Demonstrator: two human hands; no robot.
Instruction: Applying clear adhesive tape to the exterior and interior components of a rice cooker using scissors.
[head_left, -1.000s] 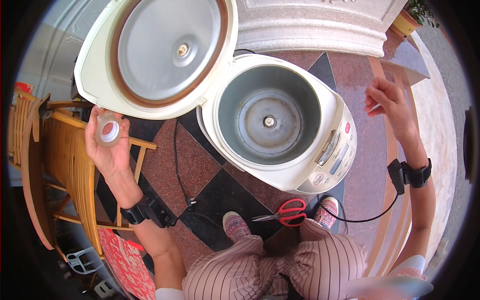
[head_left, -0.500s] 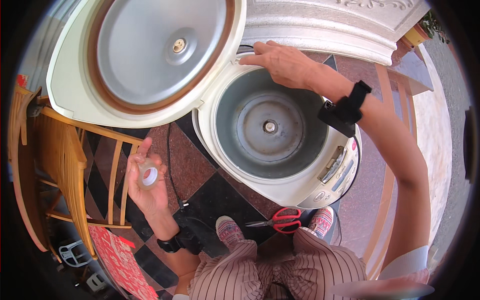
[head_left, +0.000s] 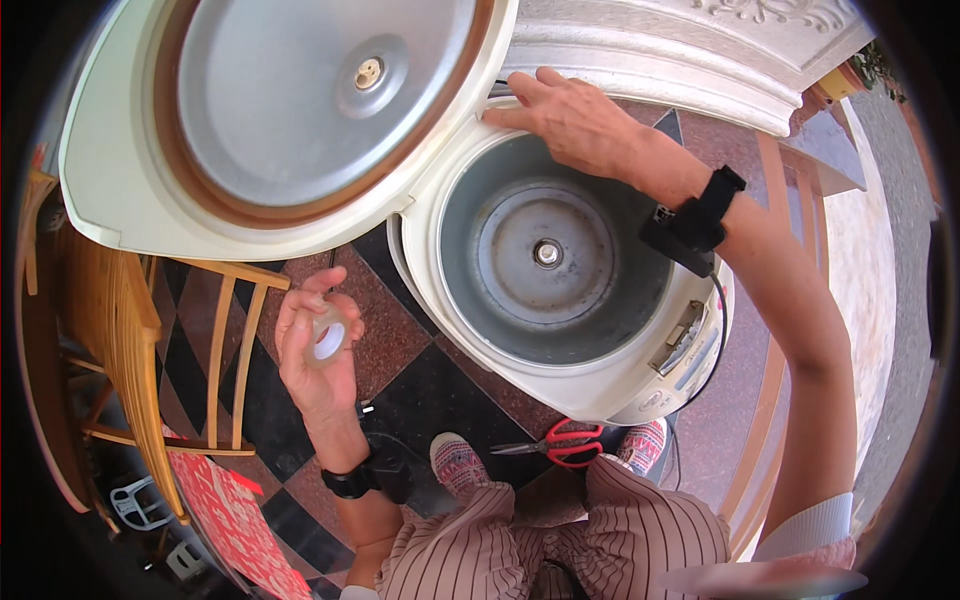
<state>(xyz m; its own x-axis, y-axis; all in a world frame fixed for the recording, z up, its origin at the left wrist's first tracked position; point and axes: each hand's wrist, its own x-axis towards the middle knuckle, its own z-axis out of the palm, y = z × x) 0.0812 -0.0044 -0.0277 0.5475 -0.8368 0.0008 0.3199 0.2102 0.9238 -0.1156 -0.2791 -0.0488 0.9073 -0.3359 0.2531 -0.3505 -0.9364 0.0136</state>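
Observation:
A white rice cooker (head_left: 620, 388) stands on the tiled floor in front of me. Its lid (head_left: 95, 190) is tilted far back to the left, showing a metal inner plate (head_left: 270, 120) with a brown ring around it. No pot sits in the grey well (head_left: 470, 230); the bottom plate shows. My right hand (head_left: 570, 120) reaches across to the back rim beside the lid's hinge, fingers apart, a fingertip touching the edge there. Left of the cooker, my left hand (head_left: 320, 385) grips a roll of clear tape (head_left: 328, 340) in its fingers.
Red-handled scissors (head_left: 570, 440) lie on the floor between my feet. A black cord (head_left: 718, 310) runs round the cooker, and a plug (head_left: 366, 407) lies to its left. Wooden chairs (head_left: 130, 310) stand at the left. A white carved base (head_left: 640, 60) borders the back.
My left hand has moved right and slightly up with the tape roll, which has turned. The lid shows slightly farther left and larger. My right hand stays by the hinge.

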